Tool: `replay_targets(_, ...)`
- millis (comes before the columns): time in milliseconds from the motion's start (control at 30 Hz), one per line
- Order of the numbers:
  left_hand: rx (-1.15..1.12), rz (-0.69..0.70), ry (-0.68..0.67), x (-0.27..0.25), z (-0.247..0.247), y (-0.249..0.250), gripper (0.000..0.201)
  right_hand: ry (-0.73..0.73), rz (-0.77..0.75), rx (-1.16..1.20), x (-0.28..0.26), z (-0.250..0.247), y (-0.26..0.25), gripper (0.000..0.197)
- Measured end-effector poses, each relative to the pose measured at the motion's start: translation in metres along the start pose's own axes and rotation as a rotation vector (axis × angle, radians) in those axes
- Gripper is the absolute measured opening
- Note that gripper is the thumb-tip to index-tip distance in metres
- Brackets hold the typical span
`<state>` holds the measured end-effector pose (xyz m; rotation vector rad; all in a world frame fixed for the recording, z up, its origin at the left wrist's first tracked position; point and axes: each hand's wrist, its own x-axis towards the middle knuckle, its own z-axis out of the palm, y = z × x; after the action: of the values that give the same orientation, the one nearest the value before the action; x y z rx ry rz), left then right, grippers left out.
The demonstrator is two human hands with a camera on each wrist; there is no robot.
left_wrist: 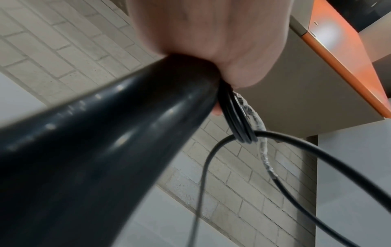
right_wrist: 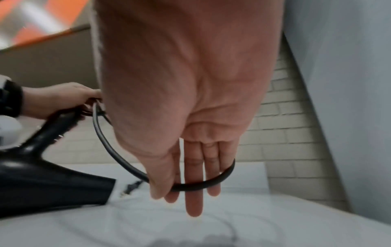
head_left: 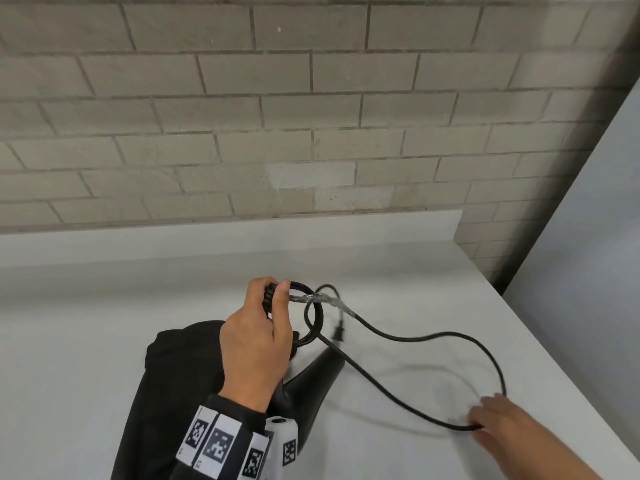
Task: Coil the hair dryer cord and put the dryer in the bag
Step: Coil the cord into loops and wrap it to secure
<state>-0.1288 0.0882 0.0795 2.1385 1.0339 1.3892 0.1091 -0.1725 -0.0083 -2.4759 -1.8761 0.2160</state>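
My left hand (head_left: 256, 341) is raised over the white counter (head_left: 86, 323) and grips the end of the black hair dryer's (head_left: 315, 379) handle together with a few small loops of its black cord (head_left: 415, 339). In the left wrist view the handle (left_wrist: 105, 142) and the loops (left_wrist: 237, 120) sit in my fist (left_wrist: 211, 41). A stretch of the cord is wrapped in clear tape (head_left: 318, 299). The plug (head_left: 338, 332) hangs just right of the loops. The free cord sweeps right in a wide arc to my right hand (head_left: 491, 422), which pinches it between thumb and fingers (right_wrist: 169, 192). A black bag (head_left: 180, 375) lies under my left forearm.
A brick wall (head_left: 311, 116) backs the counter behind a low white upstand (head_left: 242, 233). The counter's right edge runs diagonally beside a grey panel (head_left: 588, 289). An orange-edged cabinet (left_wrist: 338, 50) hangs overhead.
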Motion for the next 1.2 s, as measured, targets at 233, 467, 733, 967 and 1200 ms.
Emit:
replay_targets(233,0.006,0.03,0.017,-0.005,0.001,0.009,0.041,0.055,0.088,0.481,0.015,-0.042,-0.068,0.06)
replay_targets(467,0.029,0.059,0.018,-0.006,0.0,0.014,0.04,0.22,0.037,1.105,0.077,-0.07,-0.176,0.015)
replay_targets(733,0.043,0.038,0.034,0.0,0.001,0.003,0.038,0.053,-0.109,1.267,0.061,-0.072,-0.17,0.018)
replay_targets(967,-0.029,-0.019,0.025,0.005,0.001,-0.01,0.044,-0.211,-0.057,0.288,0.013,-0.009,-0.058,0.024)
replay_targets(1200,-0.027,0.035,0.017,-0.002,0.002,0.004,0.037,-0.03,0.104,0.384,0.007,-0.038,-0.057,0.057)
